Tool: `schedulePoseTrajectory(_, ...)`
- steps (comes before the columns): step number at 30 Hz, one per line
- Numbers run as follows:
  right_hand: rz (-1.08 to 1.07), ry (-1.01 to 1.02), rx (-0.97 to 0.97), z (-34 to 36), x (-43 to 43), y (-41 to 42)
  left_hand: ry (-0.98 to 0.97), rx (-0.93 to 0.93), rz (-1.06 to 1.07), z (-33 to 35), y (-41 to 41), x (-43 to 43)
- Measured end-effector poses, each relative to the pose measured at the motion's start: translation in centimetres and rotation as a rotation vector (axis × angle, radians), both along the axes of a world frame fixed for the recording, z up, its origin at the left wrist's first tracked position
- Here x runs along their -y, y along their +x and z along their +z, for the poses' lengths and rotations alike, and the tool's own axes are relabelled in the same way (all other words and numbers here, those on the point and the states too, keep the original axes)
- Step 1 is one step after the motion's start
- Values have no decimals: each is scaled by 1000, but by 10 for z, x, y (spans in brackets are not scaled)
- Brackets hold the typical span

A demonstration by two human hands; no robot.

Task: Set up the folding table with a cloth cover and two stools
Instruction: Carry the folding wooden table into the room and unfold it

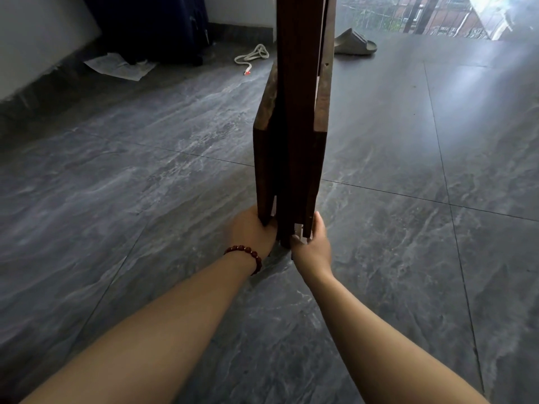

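Observation:
The folded dark brown wooden table (pixel 294 118) stands upright on the grey tiled floor, its top cut off by the frame's upper edge. Both my hands hold it at its lower end near the floor. My left hand (pixel 252 231), a red bead bracelet on its wrist, grips the left leg's bottom. My right hand (pixel 313 243) holds the right leg, with the thumb on the inner side and the fingers round the outer side. No cloth or stools are in view.
A grey slipper (pixel 354 43) lies on the floor behind the table. A white rope (pixel 253 56) and a sheet of paper (pixel 119 67) lie at the back left, near a dark blue suitcase (pixel 151 21) against the wall. Glass doors are at the back right.

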State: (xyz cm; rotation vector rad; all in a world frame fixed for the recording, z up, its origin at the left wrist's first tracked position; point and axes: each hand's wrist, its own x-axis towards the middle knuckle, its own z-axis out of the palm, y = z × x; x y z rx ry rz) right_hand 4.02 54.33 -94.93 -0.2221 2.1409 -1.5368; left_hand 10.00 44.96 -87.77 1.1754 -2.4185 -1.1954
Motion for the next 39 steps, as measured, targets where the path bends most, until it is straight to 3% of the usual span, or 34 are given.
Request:
schedulePoseTrajectory(8,48,287,80,-18,14,-8,23,-3,-6,-2,1,4)
schedulePoseTrajectory(14,49,277,235,-39,21,-3,-29,23,-53,-1,1,4)
schedulePoseTrajectory(22,146,407,60,-48,21,-5,-22,45,-96,-16,5,12)
schedulePoseTrajectory(25,139,401,46,-52,23,-5,61,137,-134,-38,7,12)
schedulePoseTrajectory(29,149,399,23,-54,22,-5,262,340,-30,-64,3,12)
schedulePoseTrajectory(33,199,418,80,-62,20,-6,335,326,-59,-72,-6,9)
schedulePoseTrajectory(39,145,276,128,-61,15,-8,243,392,-140,-82,-21,6)
